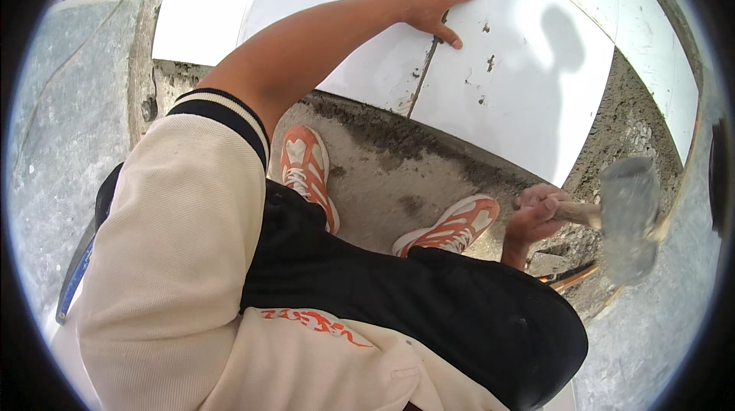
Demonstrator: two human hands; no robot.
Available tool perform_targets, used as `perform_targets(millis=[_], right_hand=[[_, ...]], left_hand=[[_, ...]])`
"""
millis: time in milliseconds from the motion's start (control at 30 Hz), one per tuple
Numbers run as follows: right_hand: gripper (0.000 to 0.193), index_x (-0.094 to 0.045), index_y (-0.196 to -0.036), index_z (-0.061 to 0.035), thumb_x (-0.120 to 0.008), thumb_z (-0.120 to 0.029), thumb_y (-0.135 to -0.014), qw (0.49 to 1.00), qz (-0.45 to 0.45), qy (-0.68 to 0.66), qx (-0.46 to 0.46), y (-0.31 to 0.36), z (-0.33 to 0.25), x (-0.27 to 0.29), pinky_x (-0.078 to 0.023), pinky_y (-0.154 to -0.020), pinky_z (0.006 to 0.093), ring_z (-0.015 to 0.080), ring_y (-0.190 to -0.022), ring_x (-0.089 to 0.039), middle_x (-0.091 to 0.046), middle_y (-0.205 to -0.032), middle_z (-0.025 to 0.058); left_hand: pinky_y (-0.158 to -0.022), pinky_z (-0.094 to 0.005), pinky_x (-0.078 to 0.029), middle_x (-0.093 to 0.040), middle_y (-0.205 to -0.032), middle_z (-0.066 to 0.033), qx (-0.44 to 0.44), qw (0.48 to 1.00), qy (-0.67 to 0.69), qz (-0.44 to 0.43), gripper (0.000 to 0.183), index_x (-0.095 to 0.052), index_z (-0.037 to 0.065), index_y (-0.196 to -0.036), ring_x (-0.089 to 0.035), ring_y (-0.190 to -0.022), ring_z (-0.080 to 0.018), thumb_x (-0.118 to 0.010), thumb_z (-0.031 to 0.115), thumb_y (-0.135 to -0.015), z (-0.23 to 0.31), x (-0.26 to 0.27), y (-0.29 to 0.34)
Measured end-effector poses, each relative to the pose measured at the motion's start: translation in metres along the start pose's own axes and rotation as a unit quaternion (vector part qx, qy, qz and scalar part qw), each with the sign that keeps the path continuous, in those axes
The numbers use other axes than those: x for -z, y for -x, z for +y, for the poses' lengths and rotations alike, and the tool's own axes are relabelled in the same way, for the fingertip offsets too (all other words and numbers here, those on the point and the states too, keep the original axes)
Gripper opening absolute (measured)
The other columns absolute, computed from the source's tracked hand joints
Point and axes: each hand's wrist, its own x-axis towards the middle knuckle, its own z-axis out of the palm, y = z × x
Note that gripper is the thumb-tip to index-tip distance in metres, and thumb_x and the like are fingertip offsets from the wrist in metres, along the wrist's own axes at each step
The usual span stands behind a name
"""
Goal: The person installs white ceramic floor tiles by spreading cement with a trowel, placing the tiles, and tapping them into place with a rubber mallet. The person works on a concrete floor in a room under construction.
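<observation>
My left hand [435, 2] lies spread across the joint between two large white tiles, fingers apart and palm down. One of them, the right-hand tile [521, 105], carries a few grey mortar smears. Mortar also sits along the joint. My right hand [538, 216] is closed around the wooden handle of a mallet [629, 220], low at the right, beside the near corner of that tile. The mallet's bulky grey head points right, away from my fingers, and is slightly blurred.
Wet mortar [624, 105] shows in a gap right of the tiles. My orange-and-white shoes [306, 166] stand on the rough concrete floor [367, 189] before the tile edge. Grey wall panels [76, 105] rise at the left; a cable [570, 277] lies near the right wall.
</observation>
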Motion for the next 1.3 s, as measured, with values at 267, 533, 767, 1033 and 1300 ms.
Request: perform_targets(millis=[267, 533, 767, 1033, 1300], right_hand=[[0.04, -0.052, -0.124, 0.0063, -0.053, -0.031, -0.111, 0.978, -0.005, 0.166, -0.127, 0.022, 0.026, -0.01, -0.049, -0.056, 0.0342, 0.0173, -0.068, -0.059, -0.059, -0.085, 0.0083], [0.039, -0.048, -0.116, 0.0006, -0.053, -0.038, -0.113, 0.98, 0.02, -0.005, -0.198, 0.019, 0.0, 0.017, -0.041, -0.056, 0.0258, 0.0082, -0.065, -0.05, -0.053, -0.08, 0.0012], [0.037, -0.048, -0.114, -0.0022, -0.052, -0.039, -0.113, 0.964, 0.082, -0.071, -0.242, 0.021, -0.004, 0.015, -0.037, -0.052, 0.0247, 0.007, -0.062, -0.045, -0.05, -0.078, -0.0004], [0.033, -0.047, -0.112, -0.0055, -0.05, -0.039, -0.114, 0.969, 0.059, -0.075, -0.226, 0.01, -0.022, 0.006, -0.034, -0.05, 0.0239, 0.0067, -0.06, -0.042, -0.048, -0.077, -0.0013], [0.034, -0.049, -0.11, -0.0043, -0.051, -0.038, -0.114, 0.977, 0.034, -0.041, -0.205, 0.027, -0.012, 0.005, -0.037, -0.054, 0.0255, 0.007, -0.064, -0.045, -0.049, -0.078, -0.001]], left_hand=[[-0.134, -0.0594, -0.006, -0.023, -0.177, -0.0029, -0.001, 1.0, -0.001, -0.002, 0.114, -0.026, 0.033, -0.17, -0.016, -0.164, -0.0188, -0.067, 0.088, -0.078, 0.001, 0.001, 0.0], [-0.136, -0.0478, -0.006, -0.034, -0.172, -0.0072, -0.011, 0.999, 0.039, 0.013, 0.061, -0.022, 0.011, -0.169, -0.03, -0.16, -0.0176, -0.038, 0.029, -0.112, -0.028, -0.008, 0.018], [-0.137, -0.0487, -0.007, -0.038, -0.169, -0.0177, -0.108, 0.99, 0.073, -0.054, 0.063, -0.023, -0.002, -0.165, -0.037, -0.157, -0.0217, -0.037, 0.002, -0.104, 0.023, 0.003, 0.104], [-0.136, -0.0503, -0.009, -0.046, -0.161, -0.0229, -0.196, 0.972, 0.107, -0.077, 0.064, -0.034, -0.008, -0.157, -0.037, -0.156, -0.0255, -0.056, 0.012, -0.101, 0.07, 0.009, 0.194], [-0.132, -0.0522, -0.024, -0.065, -0.138, -0.0156, -0.209, 0.933, 0.269, -0.119, 0.055, -0.049, 0.009, -0.154, -0.056, -0.139, -0.0296, -0.062, 0.025, -0.103, 0.073, 0.033, 0.198]])
